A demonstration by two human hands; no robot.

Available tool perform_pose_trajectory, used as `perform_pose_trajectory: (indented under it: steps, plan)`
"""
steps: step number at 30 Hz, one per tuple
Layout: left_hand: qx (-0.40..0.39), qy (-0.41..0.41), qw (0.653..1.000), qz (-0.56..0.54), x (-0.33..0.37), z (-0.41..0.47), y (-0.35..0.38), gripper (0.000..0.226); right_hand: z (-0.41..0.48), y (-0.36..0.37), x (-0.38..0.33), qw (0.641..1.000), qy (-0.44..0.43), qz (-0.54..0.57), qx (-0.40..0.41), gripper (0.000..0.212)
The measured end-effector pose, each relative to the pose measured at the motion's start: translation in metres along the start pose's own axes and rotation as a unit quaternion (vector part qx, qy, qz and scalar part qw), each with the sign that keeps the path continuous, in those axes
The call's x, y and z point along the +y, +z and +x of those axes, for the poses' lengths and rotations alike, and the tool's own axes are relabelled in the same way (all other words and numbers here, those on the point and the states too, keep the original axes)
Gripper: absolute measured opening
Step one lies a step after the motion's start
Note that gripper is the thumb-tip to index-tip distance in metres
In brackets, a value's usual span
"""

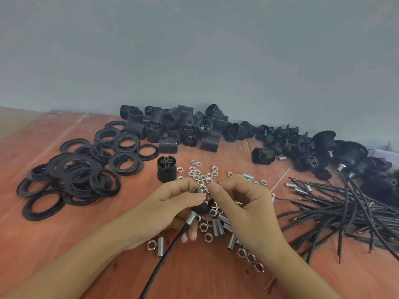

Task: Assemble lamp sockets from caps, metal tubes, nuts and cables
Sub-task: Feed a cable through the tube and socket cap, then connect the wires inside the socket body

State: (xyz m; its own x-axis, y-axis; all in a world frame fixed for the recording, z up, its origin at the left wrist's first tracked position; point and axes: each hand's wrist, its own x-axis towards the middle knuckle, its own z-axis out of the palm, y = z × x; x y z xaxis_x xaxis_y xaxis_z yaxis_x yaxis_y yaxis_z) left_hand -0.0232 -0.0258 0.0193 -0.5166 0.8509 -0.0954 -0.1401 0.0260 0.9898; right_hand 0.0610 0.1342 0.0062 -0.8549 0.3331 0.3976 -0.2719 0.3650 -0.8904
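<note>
Left of frame: black rings [73, 178] in a loose overlapping heap, flat on the reddish table [54, 251]. Grey wall [194, 50] across the whole upper half.

Upper centre, against the wall: pile of threaded socket bodies [172, 126], some upright, some on their sides. One single socket body [166, 168] upright, apart from the pile, just right of the rings.

Centre: nuts [200, 175] scattered beyond the hands and below them. Left hand [172, 208] at lower centre, fingers curled round a black cap [203, 209], thumb across its top. Metal tube [191, 219] sticking out of the cap toward the lower left. Black cable [164, 257] emerging from the tube and running down to the bottom edge. Copper wire ends [207, 197] visible above the cap, between the two thumbs.

Right hand [244, 208] just beside, thumb and curled forefinger drawn in tight at the cap's top. Whether pinching the wire ends or anything else, cannot tell. Loose tubes [218, 227] lying among nuts under and below this hand.

Right of frame: heap of caps [291, 143] along the wall, a few at far right fitted with tubes and cables. Bundle of cut cables [345, 210] fanned across the table, bared copper at many tips.
</note>
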Motion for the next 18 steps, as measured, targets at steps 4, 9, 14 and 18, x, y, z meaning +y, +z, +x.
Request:
perform_pose_trajectory:
  steps: [4, 9, 14, 18]
  plan:
    - [0.008, 0.013, 1.0, -0.021, -0.0013, 0.001, -0.0003, 0.009, -0.0019, 0.0029, -0.0012, 0.996, -0.058, -0.064, 0.014, 0.03]
    - [-0.004, 0.028, 0.999, -0.026, 0.001, -0.0009, -0.0001, 0.033, -0.0045, 0.0038, -0.0051, 0.992, -0.103, -0.073, 0.009, 0.034]
    - [0.046, 0.063, 0.996, 0.05, 0.0032, -0.0009, 0.0005, 0.012, -0.004, 0.0046, -0.0055, 0.99, -0.117, -0.074, 0.018, 0.037]
    - [0.08, 0.096, 0.986, 0.109, 0.0025, 0.0001, 0.002, 0.022, -0.0004, -0.0001, -0.0065, 0.991, -0.109, -0.046, 0.054, 0.034]
